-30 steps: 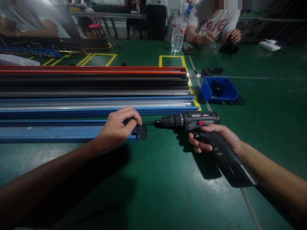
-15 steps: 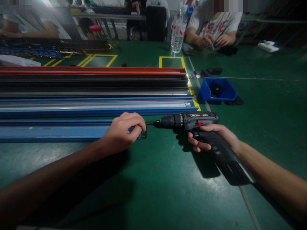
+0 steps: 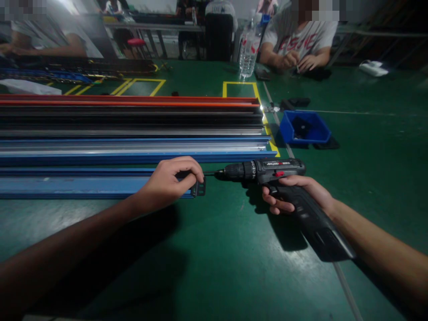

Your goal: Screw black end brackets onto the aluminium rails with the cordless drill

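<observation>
My right hand point(image 3: 284, 195) is wrapped around the handle of a black cordless drill point(image 3: 281, 167), index finger at the trigger. The drill lies level, its long thin bit point(image 3: 212, 173) pointing left. At the right end of a light-blue metal profile point(image 3: 83, 187), my left hand point(image 3: 174, 180) is closed, thumb and forefinger at the upper part of a small black slotted bracket point(image 3: 200, 186). The bit's tip meets the bracket by these fingertips; the exact contact is hidden behind them. The bracket sits against the profile's end.
Several long profiles lie beyond, among them a blue profile point(image 3: 214, 157) and an orange profile point(image 3: 133, 100). A blue bin point(image 3: 306, 138) with dark parts stands at right. Water bottles point(image 3: 248, 53) and a co-worker's hands point(image 3: 301, 62) are across the green table point(image 3: 240, 267).
The view has tilted up slightly, so things sit a little lower. My left fingers have shifted slightly at the bracket, showing more of it. The drill stays in line with the profile's end.
</observation>
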{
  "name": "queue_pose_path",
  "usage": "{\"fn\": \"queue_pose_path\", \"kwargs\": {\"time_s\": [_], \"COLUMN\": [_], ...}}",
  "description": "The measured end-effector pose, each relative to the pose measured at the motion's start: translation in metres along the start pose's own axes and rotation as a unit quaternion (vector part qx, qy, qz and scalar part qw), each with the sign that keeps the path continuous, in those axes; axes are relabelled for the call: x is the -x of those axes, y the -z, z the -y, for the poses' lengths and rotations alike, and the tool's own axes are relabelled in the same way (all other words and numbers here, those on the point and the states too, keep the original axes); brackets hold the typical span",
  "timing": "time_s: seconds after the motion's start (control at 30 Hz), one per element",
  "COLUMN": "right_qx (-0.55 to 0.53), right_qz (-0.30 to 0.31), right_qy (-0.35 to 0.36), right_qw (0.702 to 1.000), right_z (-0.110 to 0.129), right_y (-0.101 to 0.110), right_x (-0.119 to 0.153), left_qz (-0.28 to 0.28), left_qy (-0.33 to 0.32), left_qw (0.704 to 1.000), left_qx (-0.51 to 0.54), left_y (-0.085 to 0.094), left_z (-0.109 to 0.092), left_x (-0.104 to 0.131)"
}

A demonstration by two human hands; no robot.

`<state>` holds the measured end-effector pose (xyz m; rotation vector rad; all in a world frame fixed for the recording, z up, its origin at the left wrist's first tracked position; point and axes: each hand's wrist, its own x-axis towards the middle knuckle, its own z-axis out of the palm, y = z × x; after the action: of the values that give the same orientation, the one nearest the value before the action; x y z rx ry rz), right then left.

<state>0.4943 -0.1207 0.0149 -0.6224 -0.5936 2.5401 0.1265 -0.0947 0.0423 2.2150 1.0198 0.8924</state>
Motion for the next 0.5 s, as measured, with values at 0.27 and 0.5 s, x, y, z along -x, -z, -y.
{"fn": "queue_pose_path", "kwargs": {"time_s": [0.27, 0.5], "right_qx": [-0.008, -0.016], "right_qz": [0.003, 0.003], "right_qy": [0.005, 0.004], "right_qw": [1.000, 1.000], "right_z": [-0.0009, -0.0006], "right_y": [-0.0010, -0.0016], "right_x": [-0.0004, 0.0008], "left_qz": [-0.005, -0.002], "left_qy": [0.011, 0.017], "left_qw": [1.000, 1.000], "left_qx": [0.011, 0.020], "left_y": [0.0005, 0.0013], "left_z": [0.0009, -0.0001], "left_x": [0.0005, -0.0008]}}
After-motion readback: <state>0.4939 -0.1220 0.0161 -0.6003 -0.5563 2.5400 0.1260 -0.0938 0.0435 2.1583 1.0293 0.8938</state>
